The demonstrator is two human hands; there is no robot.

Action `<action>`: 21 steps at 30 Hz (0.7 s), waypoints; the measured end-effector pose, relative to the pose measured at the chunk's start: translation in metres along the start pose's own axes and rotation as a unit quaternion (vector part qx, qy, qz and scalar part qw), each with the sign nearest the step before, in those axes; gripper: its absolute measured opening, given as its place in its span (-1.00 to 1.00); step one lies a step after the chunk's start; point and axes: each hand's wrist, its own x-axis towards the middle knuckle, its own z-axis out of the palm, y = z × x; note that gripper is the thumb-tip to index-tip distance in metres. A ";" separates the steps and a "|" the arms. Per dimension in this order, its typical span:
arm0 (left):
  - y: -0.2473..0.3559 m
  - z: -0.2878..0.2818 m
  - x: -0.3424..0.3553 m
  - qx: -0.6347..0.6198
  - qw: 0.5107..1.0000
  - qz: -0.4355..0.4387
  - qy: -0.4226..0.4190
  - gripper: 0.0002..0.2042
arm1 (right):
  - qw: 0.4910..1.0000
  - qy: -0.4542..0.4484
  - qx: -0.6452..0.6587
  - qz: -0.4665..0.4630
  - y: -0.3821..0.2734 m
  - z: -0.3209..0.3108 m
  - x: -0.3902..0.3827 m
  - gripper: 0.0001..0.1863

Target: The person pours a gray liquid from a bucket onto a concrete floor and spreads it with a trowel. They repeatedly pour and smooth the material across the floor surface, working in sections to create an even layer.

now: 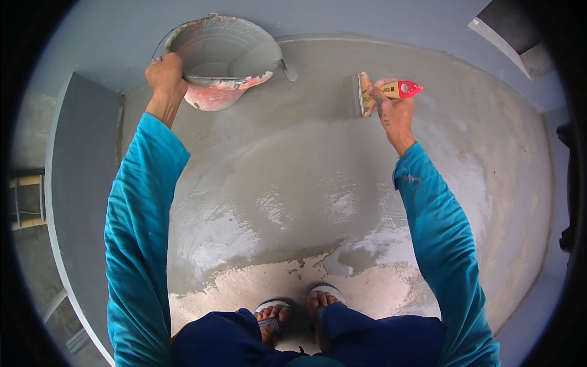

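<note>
My left hand grips the rim of a bucket at the far left, its fingers closed near the wire handle. The bucket is tilted toward me; grey slurry coats its orange-red wall and pools inside. In my right hand, at the far right, is a wide flat paintbrush with a wooden body and a red handle tip. The brush's bristles point left, close above the wet floor; whether they touch it I cannot tell. Grey smears mark the fingers of my right hand.
Pale uncoated floor lies around my sandalled feet, with a ragged edge against the wet grey coat. A low grey wall stands on the left. Behind the bucket runs a blue-grey wall. A dark opening shows at the far right corner.
</note>
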 end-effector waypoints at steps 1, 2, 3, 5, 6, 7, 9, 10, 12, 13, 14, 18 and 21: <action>0.001 -0.018 0.003 -0.040 0.998 -0.046 -0.011 -0.59 | 1.000 -0.005 -0.003 -0.006 0.000 0.001 0.019 -0.84; 0.003 -0.033 0.006 -0.040 0.997 -0.051 -0.036 -0.67 | 1.000 0.004 -0.013 -0.014 0.001 0.006 0.037 -0.86; 0.006 -0.049 0.005 -0.040 0.996 -0.056 -0.062 -0.74 | 0.996 0.007 -0.083 -0.036 0.003 0.015 0.054 -0.86; 0.013 -0.088 0.000 -0.037 0.996 -0.058 -0.054 -0.80 | 0.972 0.008 -0.223 -0.067 0.009 0.045 0.083 -0.88; 0.022 -0.112 -0.002 -0.040 0.994 -0.064 -0.084 -0.83 | 0.954 -0.012 -0.289 -0.073 0.011 0.062 0.096 -0.90; 0.030 -0.138 -0.005 -0.037 0.993 -0.088 -0.066 -0.84 | 0.948 -0.047 -0.306 -0.078 0.014 0.082 0.104 -0.90; 0.042 -0.191 -0.012 0.013 0.992 -0.124 -0.031 -0.83 | 0.921 -0.108 -0.358 -0.108 0.017 0.131 0.114 -0.86; 0.046 -0.218 -0.018 0.001 0.989 -0.141 -0.035 -0.85 | 0.899 -0.128 -0.398 -0.128 0.018 0.153 0.113 -0.82; 0.052 -0.272 -0.028 0.035 0.988 -0.149 -0.017 -0.89 | 0.839 -0.209 -0.429 -0.263 0.021 0.187 0.082 -0.89; 0.057 -0.296 -0.032 0.055 0.987 -0.149 -0.014 -0.88 | 0.835 -0.256 -0.374 -0.312 0.020 0.199 0.059 -0.88; 0.061 -0.321 -0.039 0.085 0.986 -0.140 0.025 -0.87 | 0.823 -0.318 -0.362 -0.302 0.020 0.208 0.032 -0.87; 0.081 -0.410 -0.070 0.106 0.986 -0.125 0.019 -0.83 | 0.818 -0.479 -0.204 -0.247 0.006 0.224 -0.056 -0.87; 0.105 -0.469 -0.093 0.143 0.977 -0.135 0.081 -0.81 | 0.842 -0.482 -0.078 -0.228 -0.001 0.225 -0.043 -0.95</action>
